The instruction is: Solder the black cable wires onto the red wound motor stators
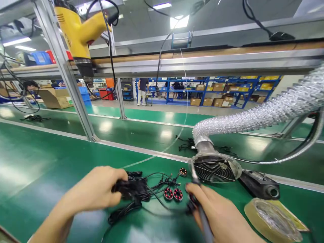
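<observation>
My left hand (102, 189) grips a bundle of black cables (138, 187) at the centre of the green bench, thumb and fingers closing on its left end. To the right, my right hand (210, 206) is wrapped round a grey tool with a dark handle (205, 222), possibly a soldering iron; its tip points up toward the fan. A small black piece on a cable (190, 206) is beside the right fingers, blurred. Between the hands lie two round motors with red-pink parts (168, 193), side by side, and a third motor (183, 172) sits behind them.
A round fan intake (214, 170) with a silver duct (238, 121) stands behind my right hand. Further right are a black device (260, 185) and a tape roll (272, 219). A yellow heat gun (79, 33) hangs upper left near a metal post (68, 74). A person (143, 89) stands far back.
</observation>
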{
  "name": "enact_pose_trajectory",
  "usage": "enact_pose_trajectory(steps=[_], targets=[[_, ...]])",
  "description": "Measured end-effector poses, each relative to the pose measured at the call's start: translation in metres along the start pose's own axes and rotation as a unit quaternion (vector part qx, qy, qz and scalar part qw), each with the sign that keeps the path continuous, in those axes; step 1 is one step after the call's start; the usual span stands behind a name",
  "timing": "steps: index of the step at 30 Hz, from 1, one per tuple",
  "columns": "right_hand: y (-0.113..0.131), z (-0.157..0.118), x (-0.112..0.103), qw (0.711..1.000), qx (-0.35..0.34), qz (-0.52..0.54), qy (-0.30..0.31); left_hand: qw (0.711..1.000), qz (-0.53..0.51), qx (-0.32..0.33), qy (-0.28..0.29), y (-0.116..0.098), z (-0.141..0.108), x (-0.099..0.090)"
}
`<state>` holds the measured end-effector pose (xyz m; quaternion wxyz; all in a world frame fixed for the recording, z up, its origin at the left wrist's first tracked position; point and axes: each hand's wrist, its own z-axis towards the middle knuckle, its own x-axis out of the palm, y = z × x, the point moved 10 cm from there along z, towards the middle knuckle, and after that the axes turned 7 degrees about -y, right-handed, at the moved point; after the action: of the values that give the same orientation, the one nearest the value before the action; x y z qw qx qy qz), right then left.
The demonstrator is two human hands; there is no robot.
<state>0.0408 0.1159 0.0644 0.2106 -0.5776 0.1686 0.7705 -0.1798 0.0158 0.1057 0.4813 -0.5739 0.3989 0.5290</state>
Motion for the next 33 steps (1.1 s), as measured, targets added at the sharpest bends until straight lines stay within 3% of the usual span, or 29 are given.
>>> enact_pose_trajectory(steps=[1, 3, 6, 9, 12, 15, 18, 21, 24, 26, 29, 31, 33], targets=[[0.002, 0.033, -0.001, 0.999, 0.013, -0.027, 0.043, 1.000, 0.012, -0.022, -0.011, 0.023, 0.014, -0.008], [0.009, 0.106, -0.008, 0.998, 0.015, -0.030, 0.044, 0.996, 0.005, -0.083, -0.026, 0.070, 0.050, -0.019], [0.006, 0.209, 0.007, 0.998, 0.032, -0.026, 0.051, 0.988, 0.015, -0.137, -0.074, 0.120, 0.112, -0.030], [-0.014, 0.282, 0.039, 0.996, 0.072, -0.028, 0.051, 0.975, 0.004, -0.175, -0.137, 0.147, 0.156, -0.025], [-0.040, 0.316, 0.074, 0.992, 0.112, -0.031, 0.057, 0.971, -0.032, -0.168, -0.168, 0.154, 0.167, -0.003], [-0.069, 0.323, 0.100, 0.986, 0.149, -0.042, 0.059, 0.967, -0.082, -0.155, -0.186, 0.162, 0.149, 0.018], [-0.094, 0.320, 0.110, 0.981, 0.177, -0.058, 0.054, 0.950, -0.137, -0.180, -0.214, 0.185, 0.122, 0.026], [-0.106, 0.319, 0.100, 0.979, 0.185, -0.067, 0.051, 0.921, -0.204, -0.219, -0.251, 0.206, 0.107, 0.025], [-0.103, 0.323, 0.070, 0.981, 0.177, -0.073, 0.037, 0.895, -0.275, -0.241, -0.257, 0.207, 0.106, 0.029], [-0.096, 0.323, 0.041, 0.983, 0.164, -0.077, 0.020, 0.886, -0.313, -0.239, -0.243, 0.194, 0.109, 0.035], [-0.083, 0.306, -0.007, 0.988, 0.129, -0.082, -0.008, 0.892, -0.342, -0.214, -0.204, 0.159, 0.113, 0.041], [-0.072, 0.275, -0.035, 0.992, 0.092, -0.084, -0.027, 0.906, -0.344, -0.182, -0.167, 0.125, 0.114, 0.045], [-0.059, 0.225, -0.056, 0.994, 0.048, -0.083, -0.052, 0.924, -0.338, -0.135, -0.121, 0.080, 0.114, 0.052]])
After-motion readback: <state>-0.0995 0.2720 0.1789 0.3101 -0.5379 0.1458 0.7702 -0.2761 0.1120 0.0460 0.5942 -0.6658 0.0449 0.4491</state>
